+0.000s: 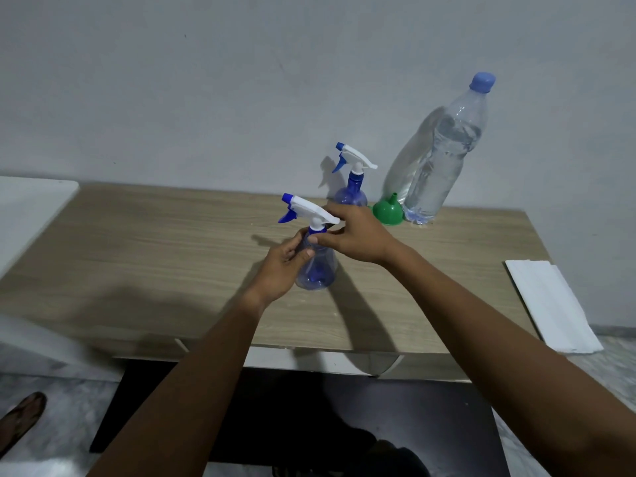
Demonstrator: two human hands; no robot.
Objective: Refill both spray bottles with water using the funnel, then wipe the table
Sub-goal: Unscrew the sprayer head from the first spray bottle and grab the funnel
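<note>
a: gripping the near spray bottle (318, 270) round its belly with the left hand (284, 266), fingers curled; pinching its neck just under the trigger head (309, 210) with the right hand (354, 235).
b: looks like unscrewing. could tip if twisted hard, with so light and near-empty a body.
a: could flick leftover drops about when lifting the head out, too.
b: straight behind the near spray bottle: far spray bottle (351, 192), head on. behind and right of it: green funnel (388, 212), spout up, then the capped water bottle (437, 156), tall enough to topple if knocked.
a: well to its right: folded white cloth (550, 304), perhaps paper, seemingly overhanging the wood-grain table (155, 256); might slide off.
b: beyond, plain grey wall (206, 80); below, pale floor (69, 401).
</note>
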